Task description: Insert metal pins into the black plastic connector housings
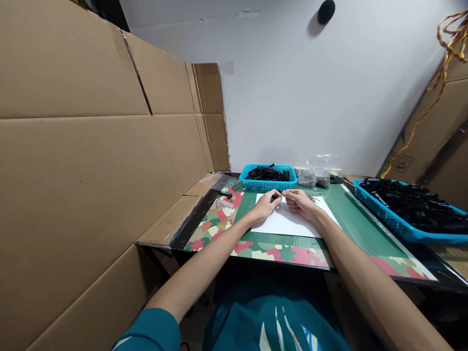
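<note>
My left hand (266, 206) is closed on a small black part (276, 196), most of it hidden by the fingers. Right beside it, my right hand (299, 202) is pinched at the fingertips, close to the end of that part. Whatever the pinch holds is too small to make out. Both hands are over a white sheet (288, 225) on the table. Tiny loose pieces (313, 197) lie at the sheet's far edge, just beyond my right hand. Behind the hands stands a blue basket (268, 185) heaped with black parts.
A larger blue basket (405, 225) full of black pieces sits at the right. Clear bags (317, 178) of small bits rest against the wall. A black piece (225, 195) and crumpled plastic (224, 204) lie at the left. Cardboard (109, 161) walls the left side.
</note>
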Demonstrator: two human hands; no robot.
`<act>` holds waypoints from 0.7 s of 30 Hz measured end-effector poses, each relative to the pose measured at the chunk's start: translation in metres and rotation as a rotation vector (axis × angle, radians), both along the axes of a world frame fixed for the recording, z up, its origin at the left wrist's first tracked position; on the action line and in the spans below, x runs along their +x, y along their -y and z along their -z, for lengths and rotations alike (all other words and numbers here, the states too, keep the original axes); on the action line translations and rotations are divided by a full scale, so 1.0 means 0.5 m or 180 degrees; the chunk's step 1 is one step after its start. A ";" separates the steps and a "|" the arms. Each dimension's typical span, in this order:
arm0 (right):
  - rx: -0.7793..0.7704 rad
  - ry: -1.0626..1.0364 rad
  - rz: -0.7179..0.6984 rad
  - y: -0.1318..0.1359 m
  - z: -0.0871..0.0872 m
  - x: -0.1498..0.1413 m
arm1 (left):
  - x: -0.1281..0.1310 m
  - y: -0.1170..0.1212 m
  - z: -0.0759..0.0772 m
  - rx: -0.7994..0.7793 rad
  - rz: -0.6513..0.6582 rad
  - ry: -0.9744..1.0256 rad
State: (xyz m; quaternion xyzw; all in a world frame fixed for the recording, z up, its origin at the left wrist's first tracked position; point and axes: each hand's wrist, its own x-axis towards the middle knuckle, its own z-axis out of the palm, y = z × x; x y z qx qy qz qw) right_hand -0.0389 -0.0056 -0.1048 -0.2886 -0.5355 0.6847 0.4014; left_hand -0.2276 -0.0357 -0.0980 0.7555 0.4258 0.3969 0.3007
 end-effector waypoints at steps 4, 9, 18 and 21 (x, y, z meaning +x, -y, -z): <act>-0.0011 0.0029 -0.0010 0.002 -0.001 -0.001 | 0.000 -0.003 0.003 -0.0033 0.0027 0.0161; 0.0015 0.0078 0.0041 0.005 -0.003 -0.002 | -0.002 -0.009 0.009 -0.0002 0.0004 0.0278; 0.0431 0.0292 0.0408 0.001 0.008 -0.012 | -0.001 -0.010 0.006 0.0049 -0.0142 0.0311; 0.0714 0.0436 0.0579 0.002 0.008 -0.014 | 0.000 -0.007 0.002 0.0036 -0.0133 0.0408</act>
